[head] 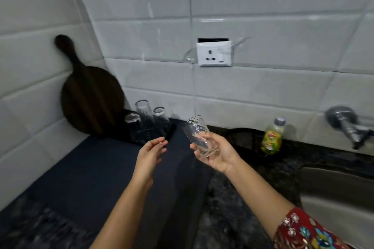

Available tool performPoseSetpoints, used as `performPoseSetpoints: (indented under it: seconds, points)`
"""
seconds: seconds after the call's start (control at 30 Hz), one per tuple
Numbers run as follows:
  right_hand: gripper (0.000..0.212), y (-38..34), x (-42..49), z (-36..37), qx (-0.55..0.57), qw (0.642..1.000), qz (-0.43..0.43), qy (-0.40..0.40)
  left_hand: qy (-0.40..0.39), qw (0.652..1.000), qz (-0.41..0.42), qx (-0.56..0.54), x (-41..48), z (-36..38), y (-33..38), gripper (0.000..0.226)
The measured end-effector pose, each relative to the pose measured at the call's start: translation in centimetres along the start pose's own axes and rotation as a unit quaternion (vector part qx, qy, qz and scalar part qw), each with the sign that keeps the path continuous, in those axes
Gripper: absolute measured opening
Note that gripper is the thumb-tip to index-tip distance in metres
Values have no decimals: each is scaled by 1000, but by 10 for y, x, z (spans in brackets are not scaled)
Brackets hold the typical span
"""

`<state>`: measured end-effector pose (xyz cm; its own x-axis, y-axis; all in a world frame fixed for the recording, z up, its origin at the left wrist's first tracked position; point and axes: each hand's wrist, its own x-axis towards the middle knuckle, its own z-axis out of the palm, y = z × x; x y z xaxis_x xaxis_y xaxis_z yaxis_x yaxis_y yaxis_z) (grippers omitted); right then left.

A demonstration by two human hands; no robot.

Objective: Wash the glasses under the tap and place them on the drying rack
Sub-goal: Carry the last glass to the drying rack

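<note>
- Head view looks down over both my forearms, reaching out above the counter.
- My right hand grasps a clear dimpled glass around its lower part, fingers and thumb curled about it; the base sits toward my palm.
- That glass is held in the air, tilted, with its mouth pointing up and to the left. It touches nothing else.
- My left hand is released, fingers loosely extended, palm turned toward the other hand, holding nothing.
- Its fingertips are near the front edge of the black drying rack in the corner.
- Three glasses stand on that rack: a tall one in the middle, a shorter one to its left and another to its right. They look upturned, but blur keeps me from being sure.
- A dark blue mat lies on the counter below my left arm, and the rack rests at its far end.
- A round, dark wooden chopping board with a handle leans against the tiled wall behind the rack.
- Farther right, a green-labelled bottle stands against the wall, between the held glass and the wall tap.
- The sink is below the tap, at the right edge.
- A white socket is set in the tiles above.
- A red floral sleeve covers my right upper arm.
</note>
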<state>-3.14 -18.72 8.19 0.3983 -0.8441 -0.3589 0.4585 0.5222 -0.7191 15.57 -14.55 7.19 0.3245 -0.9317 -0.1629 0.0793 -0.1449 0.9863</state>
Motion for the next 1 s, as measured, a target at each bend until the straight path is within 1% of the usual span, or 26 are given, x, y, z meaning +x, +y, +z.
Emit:
performPoseSetpoints:
  seconds: [0.07,0.1,0.13,0.2,0.27,0.33,0.4,0.5,0.57,0.67,0.7,0.8,0.9,1.0]
  points:
    - [12,7,26,23,-9,1000,2,10,22,1000,-8,2,19,-24,0,22]
    - [8,9,41,34,-20,1000,0,17,32,999,-12,-1,29,-36,0,22]
    - [10,11,56,44,-36,999,-5,33,40,999,-16,-4,37,-46,-1,22]
    - [26,14,85,59,-84,993,-23,77,56,998,-26,-11,52,-64,-4,21]
    - [40,17,111,66,-149,980,-49,120,65,997,-33,-19,63,-76,-9,17]
    - [47,19,136,72,-199,964,-83,155,70,996,-44,-26,73,-85,-17,16]
    - [54,21,157,76,-270,938,-118,182,72,995,-58,-31,82,-89,-24,18]
    - [68,24,183,81,-432,864,-143,215,72,994,-73,-32,93,-90,-35,23]
    - [76,27,195,84,-513,818,-152,211,67,994,-77,-32,99,-89,-39,23]
    - [77,32,205,92,-605,756,-158,191,71,994,-82,-31,108,-88,-43,23]
    - [75,33,208,93,-623,743,-157,185,75,993,-82,-31,110,-88,-44,22]
    - [76,39,215,96,-647,721,-159,190,76,993,-81,-30,115,-88,-47,20]
    - [80,42,219,98,-653,712,-164,200,74,993,-83,-32,120,-89,-50,21]
    - [80,45,222,99,-661,705,-173,193,73,993,-78,-40,122,-88,-52,25]
